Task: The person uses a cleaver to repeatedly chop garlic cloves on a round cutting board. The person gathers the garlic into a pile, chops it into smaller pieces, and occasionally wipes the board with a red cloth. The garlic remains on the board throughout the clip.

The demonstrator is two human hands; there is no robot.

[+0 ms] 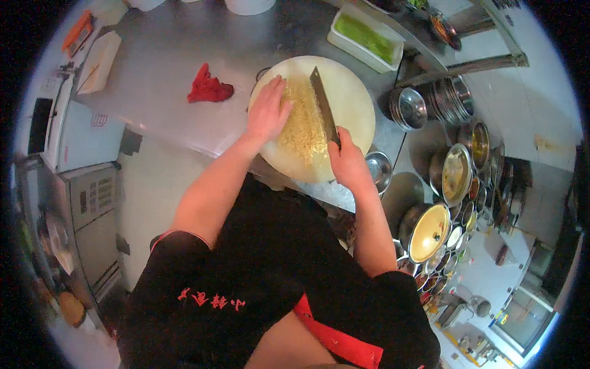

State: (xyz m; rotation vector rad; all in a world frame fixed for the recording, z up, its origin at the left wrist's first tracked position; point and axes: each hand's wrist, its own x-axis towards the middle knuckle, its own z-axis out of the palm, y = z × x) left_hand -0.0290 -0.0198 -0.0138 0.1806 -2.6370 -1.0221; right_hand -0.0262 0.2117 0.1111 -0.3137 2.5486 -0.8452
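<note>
Minced pale yellow food (302,122), perhaps garlic, is spread over the middle of a round cutting board (355,106). My right hand (346,154) grips the handle of a cleaver (323,106), whose long blade lies along the right edge of the mince. On the mince's left side, my left hand (269,110) rests flat with the fingers extended and the thumb apart, touching the mince and the board. It grips nothing. What lies beneath the palm is hidden.
A crumpled red cloth (209,86) lies left on the steel counter (156,69). Beyond the board is a white tub (366,39) of green food. Stacked metal bowls (408,109) stand to the right, a single metal bowl (379,171) beside the board, and several filled bowls farther right.
</note>
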